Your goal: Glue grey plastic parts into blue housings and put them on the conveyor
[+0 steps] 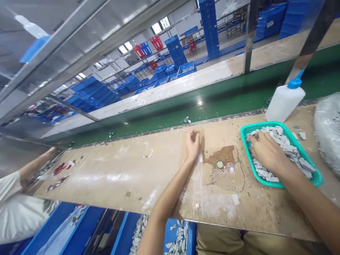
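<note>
My right hand (268,150) reaches over a turquoise plastic basket (243,132) full of small light-grey flat pieces (287,145). Its thumb and forefinger are apart at the basket's left side, touching the top pieces; the other fingertips are partly hidden. My left hand (193,145) rests on the brown-covered bench (164,159), with its fingers curled together; whatever may be inside them is hidden. Between the two hands lies a torn piece of cardboard (228,184) with a wet, shiny patch. A small round cap-like disc (220,164) sits on it.
A white squeeze bottle (284,102) with a blue cap stands behind the basket, and a clear plastic bag (329,131) is at far right. A green conveyor belt (164,113) runs behind the bench. Blue bins (192,237) sit below; another person's arm (37,164) is at left.
</note>
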Action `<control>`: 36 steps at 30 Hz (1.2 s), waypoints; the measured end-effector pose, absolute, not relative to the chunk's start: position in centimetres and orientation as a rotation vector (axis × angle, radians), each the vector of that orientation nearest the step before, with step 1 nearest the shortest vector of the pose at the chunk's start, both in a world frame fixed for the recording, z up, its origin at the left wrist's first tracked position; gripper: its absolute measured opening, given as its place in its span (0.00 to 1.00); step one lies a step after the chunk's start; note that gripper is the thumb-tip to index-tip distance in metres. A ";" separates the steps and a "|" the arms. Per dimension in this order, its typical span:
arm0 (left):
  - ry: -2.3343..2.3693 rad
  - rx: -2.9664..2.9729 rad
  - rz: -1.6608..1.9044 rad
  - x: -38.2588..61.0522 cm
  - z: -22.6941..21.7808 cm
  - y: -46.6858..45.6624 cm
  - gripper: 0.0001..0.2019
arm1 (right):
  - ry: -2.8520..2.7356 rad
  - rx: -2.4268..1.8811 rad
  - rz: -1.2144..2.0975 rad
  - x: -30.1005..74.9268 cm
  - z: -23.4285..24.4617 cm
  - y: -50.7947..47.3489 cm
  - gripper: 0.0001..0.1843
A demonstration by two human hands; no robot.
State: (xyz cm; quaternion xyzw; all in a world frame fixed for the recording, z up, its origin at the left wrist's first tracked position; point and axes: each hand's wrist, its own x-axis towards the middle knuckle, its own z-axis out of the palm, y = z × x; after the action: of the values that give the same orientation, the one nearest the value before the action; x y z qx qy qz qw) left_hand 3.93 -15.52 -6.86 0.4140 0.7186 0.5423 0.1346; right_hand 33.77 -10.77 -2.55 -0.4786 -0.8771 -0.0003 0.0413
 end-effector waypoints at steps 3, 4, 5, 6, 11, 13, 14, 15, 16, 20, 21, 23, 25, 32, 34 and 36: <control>2.035 1.172 1.648 4.5 -7.7 -17.0 0.14 | -2.723 -1.546 0.007 33.5 -2.6 -10.8 0.23; 2.025 1.112 1.675 4.4 -7.7 -17.0 0.13 | -2.729 -1.561 0.013 33.3 -2.5 -10.8 0.23; 2.013 1.052 1.696 4.1 -7.7 -16.9 0.13 | -2.732 -1.570 0.015 33.2 -2.3 -10.8 0.22; 2.001 1.007 1.707 3.9 -7.7 -16.8 0.13 | -2.735 -1.580 0.018 33.0 -2.0 -10.8 0.22; 1.959 0.994 1.737 3.5 -7.8 -16.4 0.13 | -2.779 -1.685 0.015 31.7 0.0 -11.0 0.22; 1.949 1.015 1.738 3.6 -7.9 -16.4 0.13 | -2.812 -1.678 -0.009 31.4 0.5 -10.9 0.21; 1.944 1.027 1.738 3.6 -7.9 -16.4 0.13 | -2.819 -1.673 -0.019 31.4 0.6 -10.8 0.20; 1.941 1.040 1.736 3.6 -7.9 -16.4 0.13 | -2.821 -1.670 -0.021 31.5 0.5 -10.7 0.19; 1.939 1.052 1.736 3.6 -7.8 -16.4 0.12 | -2.816 -1.662 -0.021 31.7 0.3 -10.5 0.19; 1.964 1.077 1.750 3.6 -7.6 -16.4 0.13 | -2.753 -1.571 0.046 33.1 -1.1 -9.4 0.18; 1.970 1.078 1.757 3.6 -7.5 -16.5 0.13 | -2.728 -1.548 0.064 33.4 -1.4 -9.1 0.19; 1.969 1.084 1.773 3.8 -7.1 -16.8 0.13 | -2.664 -1.508 0.080 34.0 -1.7 -8.6 0.21; 1.954 1.162 1.787 4.1 -6.5 -17.2 0.13 | -2.572 -1.440 0.113 34.5 -1.7 -8.1 0.21; 1.593 1.240 1.700 7.8 -3.4 -19.9 0.09 | -2.016 -1.225 0.915 34.3 1.0 -9.4 0.19; 1.311 1.080 1.558 9.5 -2.7 -20.9 0.11 | -1.915 -1.152 1.209 33.6 1.7 -10.7 0.21; 1.084 0.947 1.395 11.2 -2.3 -21.9 0.18 | -1.895 -1.107 1.380 32.8 2.2 -12.1 0.23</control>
State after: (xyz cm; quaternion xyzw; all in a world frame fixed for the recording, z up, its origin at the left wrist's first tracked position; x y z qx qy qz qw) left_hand 11.17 -21.87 -2.34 0.3983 0.4555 0.5866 0.5383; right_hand 32.85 -12.07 2.20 -0.4111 -0.7035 0.5125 0.2712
